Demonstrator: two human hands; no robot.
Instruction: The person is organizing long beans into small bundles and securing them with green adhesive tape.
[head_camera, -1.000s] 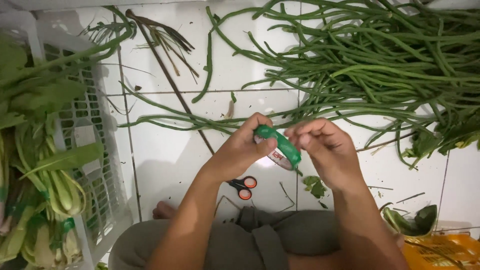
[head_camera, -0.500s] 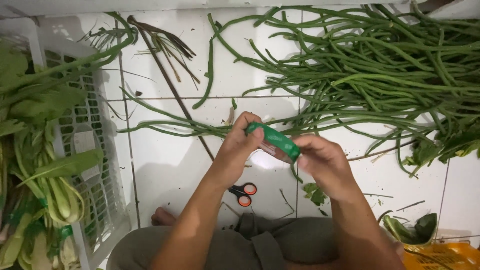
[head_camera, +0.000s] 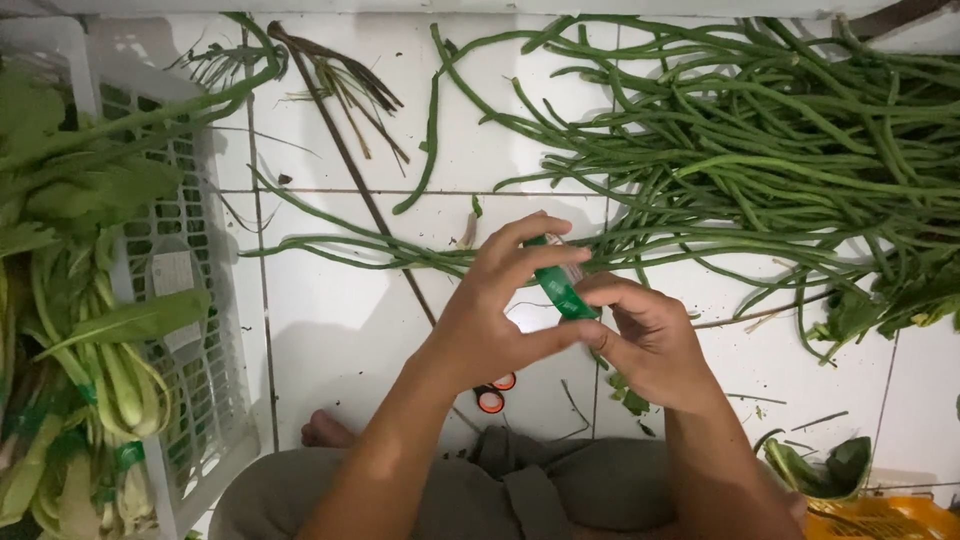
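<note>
Above white tiled floor (head_camera: 340, 330), small green tape roll (head_camera: 560, 290) held between both hands. Left hand (head_camera: 490, 310) closed around roll, thumb and fingers pinching it; right hand (head_camera: 650, 340) pinching lower edge with fingertips. Long green beans (head_camera: 760, 150) heaped beyond, orange-handled scissors (head_camera: 492, 392) half hidden below wrist. Risk judged: tape end could be lost or stuck to fingers if grip slackened; roll could be dropped among beans.

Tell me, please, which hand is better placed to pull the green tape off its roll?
Probably the right hand: its fingers pinch the lower end of the green tape roll, while the left hand grips the roll from above and steadies it.
</note>
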